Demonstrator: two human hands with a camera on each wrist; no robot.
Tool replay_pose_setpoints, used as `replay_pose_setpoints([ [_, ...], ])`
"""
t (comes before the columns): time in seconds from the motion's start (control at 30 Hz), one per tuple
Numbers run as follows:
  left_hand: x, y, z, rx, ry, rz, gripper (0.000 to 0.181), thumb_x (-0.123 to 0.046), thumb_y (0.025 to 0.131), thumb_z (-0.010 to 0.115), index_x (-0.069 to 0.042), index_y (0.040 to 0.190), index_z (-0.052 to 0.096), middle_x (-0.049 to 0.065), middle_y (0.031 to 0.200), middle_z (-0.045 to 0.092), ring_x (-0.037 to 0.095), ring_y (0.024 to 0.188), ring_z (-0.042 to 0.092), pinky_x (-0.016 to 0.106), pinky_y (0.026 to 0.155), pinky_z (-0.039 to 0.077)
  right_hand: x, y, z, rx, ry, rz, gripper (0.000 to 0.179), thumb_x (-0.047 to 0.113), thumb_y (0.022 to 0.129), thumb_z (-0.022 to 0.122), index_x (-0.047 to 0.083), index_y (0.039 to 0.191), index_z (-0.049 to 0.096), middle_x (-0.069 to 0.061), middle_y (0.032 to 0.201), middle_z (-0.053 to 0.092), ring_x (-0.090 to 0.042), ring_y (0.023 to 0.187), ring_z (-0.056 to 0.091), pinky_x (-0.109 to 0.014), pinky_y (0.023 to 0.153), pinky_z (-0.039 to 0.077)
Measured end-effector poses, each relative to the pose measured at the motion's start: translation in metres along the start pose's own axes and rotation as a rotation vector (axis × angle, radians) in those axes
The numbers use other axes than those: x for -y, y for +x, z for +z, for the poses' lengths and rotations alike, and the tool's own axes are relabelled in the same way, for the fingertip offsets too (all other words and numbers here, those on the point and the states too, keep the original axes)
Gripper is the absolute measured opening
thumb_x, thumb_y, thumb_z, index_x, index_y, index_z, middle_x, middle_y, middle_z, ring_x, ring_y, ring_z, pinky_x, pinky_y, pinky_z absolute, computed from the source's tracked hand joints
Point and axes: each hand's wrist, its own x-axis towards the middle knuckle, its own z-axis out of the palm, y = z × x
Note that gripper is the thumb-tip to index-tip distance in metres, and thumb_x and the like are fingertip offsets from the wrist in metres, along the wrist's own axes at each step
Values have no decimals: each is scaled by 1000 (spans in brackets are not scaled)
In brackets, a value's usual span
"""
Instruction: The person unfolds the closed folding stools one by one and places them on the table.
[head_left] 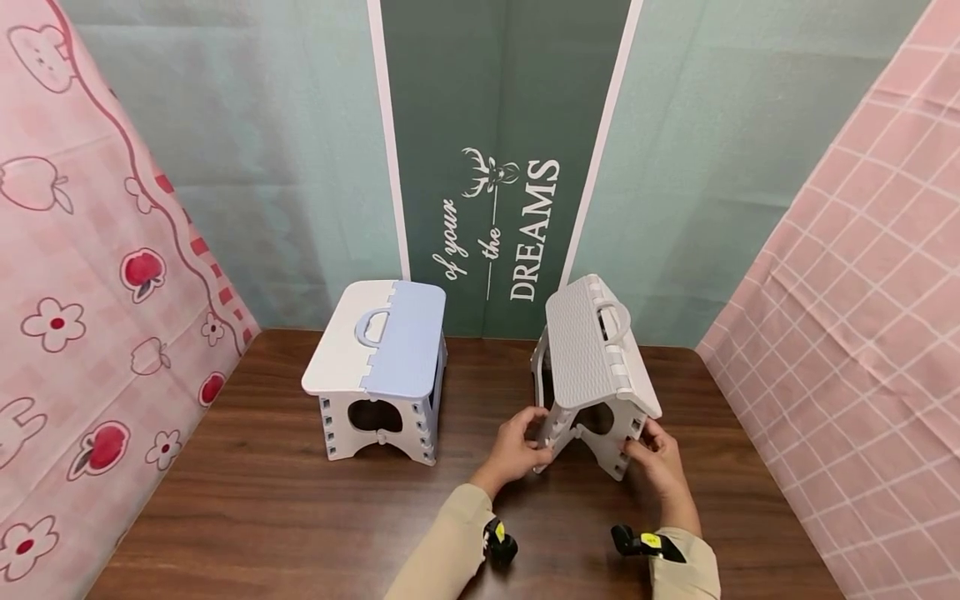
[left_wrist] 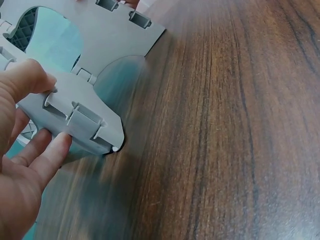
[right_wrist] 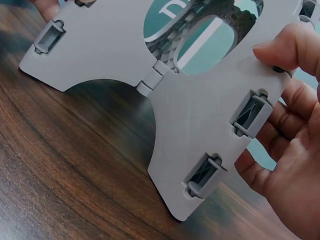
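A grey folding stool (head_left: 579, 346) stands on the right part of the table, partly folded, its two top halves peaked along the hinge line beside a loop handle (head_left: 617, 323). My left hand (head_left: 516, 448) grips the edge of its left leg panel, thumb on the near face and fingers behind. At the right leg panel, my right hand (head_left: 662, 467) pinches the outer edge in the same way. In the right wrist view the near end panel (right_wrist: 200, 115) bends at its middle hinge (right_wrist: 152, 78). Its lower corners are close over the wood.
To the left stands an unfolded white and blue folding stool (head_left: 408, 342) with a flat top. Both are on a dark wood table (head_left: 262, 508). A green printed cloth (head_left: 300, 167) hangs behind, with pink cloths (head_left: 862, 333) on both sides.
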Motion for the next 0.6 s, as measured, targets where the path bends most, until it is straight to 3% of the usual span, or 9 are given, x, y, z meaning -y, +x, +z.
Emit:
replay_pose_setpoints([
  [0.07,-5,-1,-1,-4,-7,5,54,10,66,70,-7,115,56,6,111,56,25,99,55,30,74,51,0,0,-1,-2,4,3,48,-14,74,60,25,102,66,10,91,64,-5,85,55,-18,70,45],
  [0.3,-41,-10,-10,3,-44,17,49,17,66,66,4,111,55,22,108,55,43,97,54,48,76,50,-2,2,-4,-15,23,18,44,-13,73,60,20,101,67,8,89,65,-6,83,56,-18,68,45],
  [0.43,-30,-7,-7,-6,-45,30,50,18,65,67,3,111,55,21,107,56,43,95,54,46,74,51,-3,2,-5,-24,33,20,43,-13,72,59,19,99,68,8,88,65,-6,82,55,-19,68,45],
  [0.6,-4,-1,-2,-15,-19,11,53,14,65,71,-4,113,57,10,109,57,33,97,56,32,72,52,-4,3,-7,-36,33,31,42,-12,71,60,21,96,68,8,85,65,-6,79,55,-19,66,45],
])
